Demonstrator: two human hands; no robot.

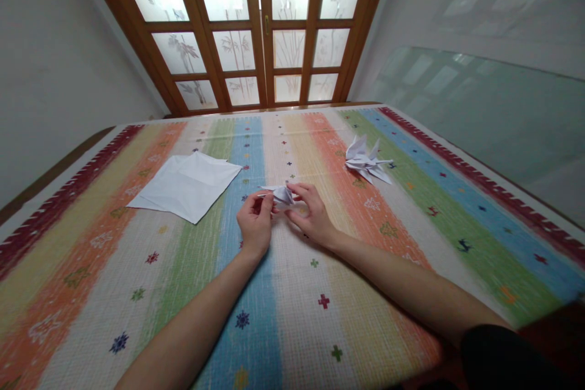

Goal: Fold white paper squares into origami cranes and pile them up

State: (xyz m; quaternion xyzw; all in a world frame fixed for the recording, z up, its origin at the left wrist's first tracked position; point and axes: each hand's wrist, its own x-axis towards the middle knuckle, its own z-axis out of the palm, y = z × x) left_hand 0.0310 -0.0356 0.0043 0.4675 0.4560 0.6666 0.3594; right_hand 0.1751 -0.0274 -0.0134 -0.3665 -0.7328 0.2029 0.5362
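Pinching a small folded paper at frame centre, the left hand and right hand both grip it just above the counter; I'd judge firm, aligned fingertip creases serve best.

We look down on a table whose dark wooden edge shows only along the left and far sides. Covering nearly all of it is a striped cloth, with bands of red, yellow, orange, green, blue and white running away from us and small cross and flower motifs scattered over them. On the cloth, left of the blue band, lies a loose stack of white paper sheets, flat and slightly fanned. Well apart, on the orange and green bands to the right, sits a folded paper crane. Near the centre there is a small folded paper; we cannot tell whether it touches the cloth.
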